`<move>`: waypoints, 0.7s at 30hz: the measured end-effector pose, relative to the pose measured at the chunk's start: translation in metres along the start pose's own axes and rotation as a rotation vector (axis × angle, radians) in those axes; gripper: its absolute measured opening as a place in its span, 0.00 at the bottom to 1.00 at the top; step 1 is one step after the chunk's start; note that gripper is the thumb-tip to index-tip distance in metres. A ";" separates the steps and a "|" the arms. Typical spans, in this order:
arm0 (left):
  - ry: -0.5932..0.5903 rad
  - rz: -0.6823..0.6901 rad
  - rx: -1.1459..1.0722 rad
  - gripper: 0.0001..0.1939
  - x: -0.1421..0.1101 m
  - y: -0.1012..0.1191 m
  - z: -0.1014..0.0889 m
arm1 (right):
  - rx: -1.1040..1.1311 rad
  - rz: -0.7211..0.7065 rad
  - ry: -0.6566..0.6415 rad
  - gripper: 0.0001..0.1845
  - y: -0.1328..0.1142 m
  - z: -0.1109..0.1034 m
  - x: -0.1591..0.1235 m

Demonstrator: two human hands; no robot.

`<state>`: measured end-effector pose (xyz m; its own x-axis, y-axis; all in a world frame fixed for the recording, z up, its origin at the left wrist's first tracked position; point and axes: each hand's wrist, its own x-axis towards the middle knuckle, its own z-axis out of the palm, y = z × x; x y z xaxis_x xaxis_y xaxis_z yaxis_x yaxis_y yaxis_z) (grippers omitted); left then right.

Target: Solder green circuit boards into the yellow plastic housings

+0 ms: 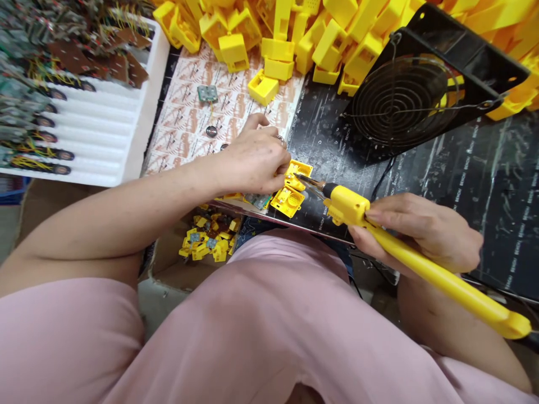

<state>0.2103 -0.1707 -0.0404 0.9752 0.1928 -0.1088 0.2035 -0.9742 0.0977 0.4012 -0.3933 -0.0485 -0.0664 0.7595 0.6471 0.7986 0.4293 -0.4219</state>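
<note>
My right hand (421,230) grips a yellow soldering iron (433,269), its tip pointing left into a small open yellow plastic casing (301,168). A second open casing part with a round grille (288,201) lies just below, at the table's front edge. My left hand (261,160) rests beside the casings with its fingers curled in at their left side; what they pinch is hidden. Under that wrist a green circuit board (258,200) partly shows. Farther back lie another small circuit board (207,93) and a round black speaker (211,131) joined by thin wires.
A black fan (404,95) with a wire guard stands at the right. Yellow casings (328,45) are heaped along the back. At left, a white foam tray (105,134) holds many wired boards and speakers. Below the edge, a cardboard box (168,264) contains yellow parts.
</note>
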 end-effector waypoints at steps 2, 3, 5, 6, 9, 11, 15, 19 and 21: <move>-0.008 -0.009 0.003 0.13 0.000 0.001 0.000 | -0.050 0.011 -0.031 0.18 -0.001 0.000 0.000; -0.009 -0.014 0.004 0.13 0.001 0.001 0.000 | -0.062 0.015 -0.042 0.19 -0.002 0.000 -0.001; -0.008 -0.024 0.006 0.13 0.001 0.002 0.000 | -0.027 0.009 -0.036 0.19 -0.003 0.001 -0.002; -0.009 -0.026 0.006 0.13 0.001 0.003 -0.001 | 0.005 0.003 -0.026 0.18 -0.003 0.001 -0.002; -0.007 -0.020 0.004 0.13 0.001 0.003 -0.001 | 0.036 -0.014 -0.038 0.14 -0.003 0.002 0.001; -0.005 -0.012 -0.002 0.13 0.000 0.002 -0.001 | 0.023 -0.041 -0.074 0.13 -0.002 0.003 0.007; -0.027 -0.029 -0.005 0.14 0.001 0.003 -0.002 | 0.044 -0.132 -0.099 0.12 -0.002 0.001 0.015; -0.043 -0.032 -0.009 0.13 0.002 0.004 -0.003 | 0.065 0.019 -0.139 0.07 -0.006 -0.005 0.007; -0.046 -0.031 -0.011 0.13 0.002 0.004 -0.004 | 0.064 0.135 -0.114 0.06 -0.007 -0.007 0.001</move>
<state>0.2138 -0.1737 -0.0366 0.9634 0.2175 -0.1568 0.2352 -0.9663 0.1046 0.3993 -0.3993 -0.0408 -0.0312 0.8612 0.5073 0.7654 0.3470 -0.5419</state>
